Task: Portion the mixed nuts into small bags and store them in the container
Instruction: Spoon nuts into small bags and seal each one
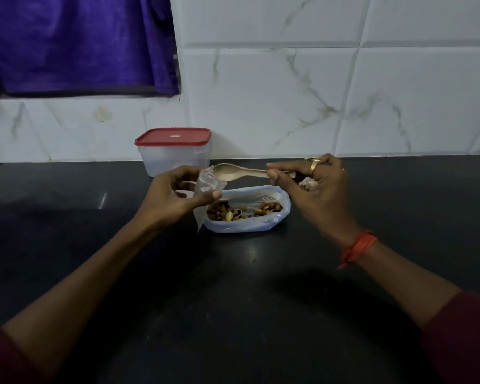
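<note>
Few mixed nuts (234,213) in blue bag (247,228)

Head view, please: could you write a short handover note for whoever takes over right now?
Left hand holds the small bag; right hand pinches the spoon, its bowl at the bag's mouth, seemingly empty.
Mixed nuts lie in the large open bag on the counter.
Container stands behind, red lid on.
No filled bag in view; filling, sealing and storing remain.

Both forearms reach in from 7 and 5 o'clock.
Left hand (178,194) pinches a small bag (208,187); right hand (313,187) pinches a spoon (233,172), its other fingers (326,166) curled, perhaps round something.
</note>
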Available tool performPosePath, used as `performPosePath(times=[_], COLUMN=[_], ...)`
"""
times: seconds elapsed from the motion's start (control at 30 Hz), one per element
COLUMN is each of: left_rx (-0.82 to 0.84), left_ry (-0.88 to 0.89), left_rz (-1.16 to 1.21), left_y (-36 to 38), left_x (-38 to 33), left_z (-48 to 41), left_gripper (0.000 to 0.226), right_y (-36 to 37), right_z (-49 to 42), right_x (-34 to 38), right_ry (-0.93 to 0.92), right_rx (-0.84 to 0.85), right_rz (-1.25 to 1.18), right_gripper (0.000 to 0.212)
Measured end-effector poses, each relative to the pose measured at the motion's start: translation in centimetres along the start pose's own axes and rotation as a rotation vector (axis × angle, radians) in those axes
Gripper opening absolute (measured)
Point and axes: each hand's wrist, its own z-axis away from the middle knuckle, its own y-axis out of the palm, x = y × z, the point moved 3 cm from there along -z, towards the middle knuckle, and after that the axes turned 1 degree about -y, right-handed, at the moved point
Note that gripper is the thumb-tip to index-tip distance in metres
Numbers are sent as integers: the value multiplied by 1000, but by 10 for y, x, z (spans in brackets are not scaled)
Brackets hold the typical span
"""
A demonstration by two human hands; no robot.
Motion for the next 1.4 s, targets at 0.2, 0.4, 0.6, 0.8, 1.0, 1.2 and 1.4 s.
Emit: performPosePath(times=[0.2,0.4,0.6,0.8,1.0,1.2,1.4], left_rx=[-51,-25,-37,165,166,213,225], left_ry=[-146,-160,27,-29,-53,-42,-35], left_rz=[124,232,-107,-159,-151,-113,-49], left_y=[-6,-8,-8,-1,-3,0,-1], left_x=[10,7,2,9,9,8,11], left_z=[-5,-5,-3,-6,-8,-6,-6], left_gripper=[60,67,66,82,79,66,65], right_y=[0,5,3,5,11,19,34], right_z=[-3,5,1,3,6,11,28], right_x=[-16,-13,-14,-20,-28,-22,-19], right_ry=[26,-243,-409,-380,-42,256,536], right_rx=[29,193,301,322,369,446,567], right_rz=[66,344,461,516,317,77,-67], right_gripper=[15,21,27,30,31,9,9])
